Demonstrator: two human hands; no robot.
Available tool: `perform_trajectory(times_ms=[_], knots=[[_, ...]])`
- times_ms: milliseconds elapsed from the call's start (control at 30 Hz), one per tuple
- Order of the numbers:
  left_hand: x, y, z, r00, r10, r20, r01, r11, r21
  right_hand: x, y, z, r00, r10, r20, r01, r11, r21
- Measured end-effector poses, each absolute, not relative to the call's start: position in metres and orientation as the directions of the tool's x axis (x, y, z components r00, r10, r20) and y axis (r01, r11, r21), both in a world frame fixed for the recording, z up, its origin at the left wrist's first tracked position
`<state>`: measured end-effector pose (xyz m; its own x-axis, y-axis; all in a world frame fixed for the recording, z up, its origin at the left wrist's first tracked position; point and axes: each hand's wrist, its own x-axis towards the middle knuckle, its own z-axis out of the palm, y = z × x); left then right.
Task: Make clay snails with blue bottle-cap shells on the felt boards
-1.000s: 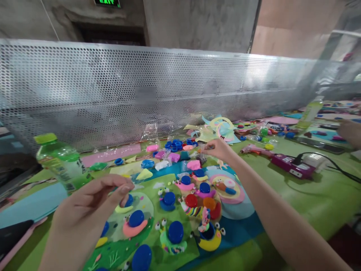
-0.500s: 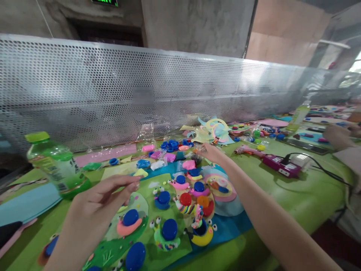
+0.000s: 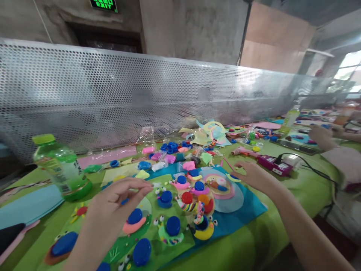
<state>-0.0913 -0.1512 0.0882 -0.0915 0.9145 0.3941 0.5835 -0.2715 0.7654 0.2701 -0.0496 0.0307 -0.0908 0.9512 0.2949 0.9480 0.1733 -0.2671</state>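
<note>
My left hand point(image 3: 121, 201) hovers over the green craft sheet, thumb and index fingertip pinched together; whatever is between them is too small to make out. Just right of its fingertips lies a blue-capped clay snail point(image 3: 165, 198). My right hand point(image 3: 252, 175) is at the far right of the blue sheet point(image 3: 248, 209), fingers curled and closed, their contents unclear. By its fingertips are a small yellow-and-blue clay piece point(image 3: 233, 178) and a thin pink stick point(image 3: 228, 164); contact with either cannot be told. More clay snails with bottle-cap shells, such as a yellow one point(image 3: 204, 233), cover the sheets.
A green bottle point(image 3: 60, 169) stands at left beside light blue paper point(image 3: 31, 205). Blue caps point(image 3: 170, 146), clay packets point(image 3: 188, 165) and paper scraps point(image 3: 216, 131) lie behind. At right are a purple power strip point(image 3: 273, 165), its cable, and another person's hand point(image 3: 321, 135). A perforated metal screen point(image 3: 175, 98) borders the table.
My right hand has drawn back from the clay packets toward the blue sheet's right side, uncovering a light green piece. My left hand has shifted slightly right, still pinched. The view has tilted a little.
</note>
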Motion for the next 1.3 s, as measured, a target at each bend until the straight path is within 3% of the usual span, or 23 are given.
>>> perform_trajectory(times_ms=[267, 433, 667, 867, 967, 1100, 1300], knots=[[-0.086, -0.153, 0.083, -0.103, 0.905, 0.414, 0.445, -0.331, 0.832, 0.277, -0.043, 0.008, -0.099, 0.969, 0.226, 0.944, 0.163, -0.287], [-0.092, -0.154, 0.087, 0.01, 0.898, 0.441, 0.387, -0.41, 0.826, 0.281, -0.037, -0.007, -0.118, 0.959, 0.257, 0.921, 0.202, -0.332], [-0.084, -0.162, 0.089, -0.052, 0.89, 0.453, 0.344, -0.41, 0.845, 0.282, -0.034, -0.004, -0.094, 0.949, 0.301, 0.9, 0.21, -0.382], [-0.085, -0.16, 0.086, 0.026, 0.87, 0.493, 0.229, -0.485, 0.844, 0.27, -0.044, 0.021, -0.063, 0.903, 0.425, 0.887, 0.246, -0.39], [-0.087, -0.159, 0.086, 0.016, 0.848, 0.53, 0.204, -0.522, 0.828, 0.243, -0.06, 0.05, -0.172, 0.828, 0.533, 0.824, 0.417, -0.383], [-0.088, -0.159, 0.088, -0.075, 0.831, 0.551, 0.187, -0.531, 0.826, 0.183, -0.082, 0.091, -0.363, 0.609, 0.705, 0.632, 0.717, -0.294], [-0.089, -0.159, 0.088, -0.161, 0.843, 0.513, 0.114, -0.501, 0.858, 0.121, -0.079, 0.104, -0.455, 0.343, 0.822, 0.333, 0.921, -0.199]])
